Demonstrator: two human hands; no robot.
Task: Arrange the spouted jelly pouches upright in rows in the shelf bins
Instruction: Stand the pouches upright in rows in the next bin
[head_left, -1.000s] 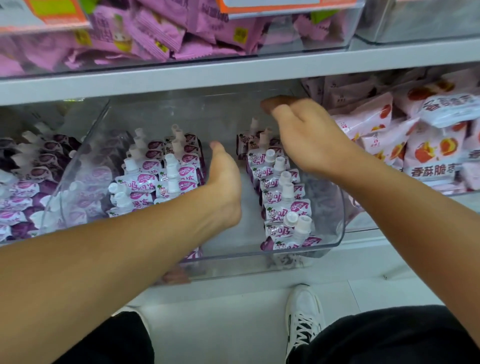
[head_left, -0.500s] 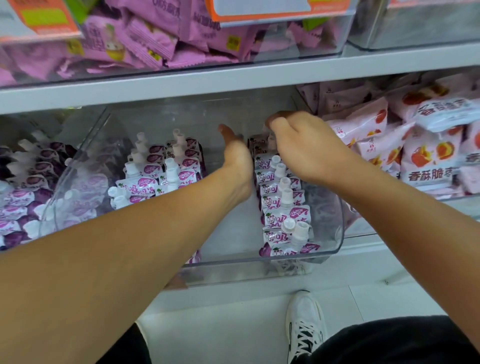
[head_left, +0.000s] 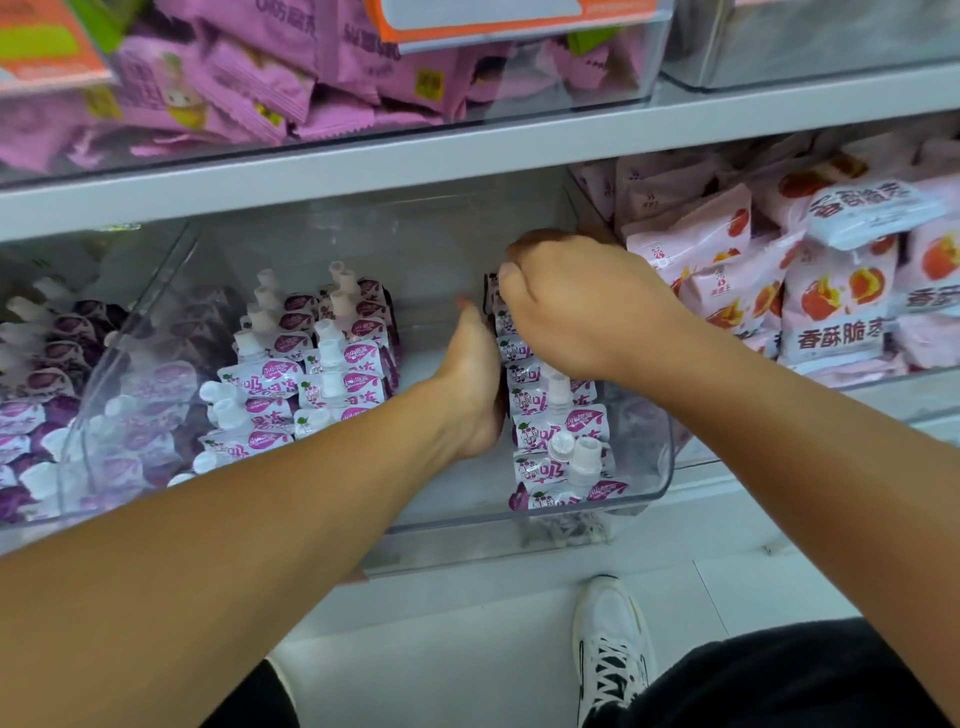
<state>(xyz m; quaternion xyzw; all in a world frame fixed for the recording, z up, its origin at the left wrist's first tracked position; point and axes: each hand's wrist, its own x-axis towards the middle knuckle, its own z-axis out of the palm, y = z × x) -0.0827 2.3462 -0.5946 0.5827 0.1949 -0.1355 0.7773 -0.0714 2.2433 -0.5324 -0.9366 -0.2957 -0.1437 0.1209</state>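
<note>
Inside the clear bin (head_left: 644, 488), two pouch rows (head_left: 311, 374) stand left, then the flat left hand (head_left: 475, 395) is pressed against the right row (head_left: 556, 431), whose rear pouches are pinched by the right hand (head_left: 576, 306); spouts should be kept upright while squared.

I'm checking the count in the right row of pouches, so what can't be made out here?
Head view only:
- Rear of the right row of pouches: covered by the right hand.
- Left hand: its fingers lie behind the palm, edge-on against the row, so any grip is unclear.
- Right hand's fingers: curled at the row's back; what they hold is hidden.
- Left bin: cut off by the frame edge, blurred.
</note>
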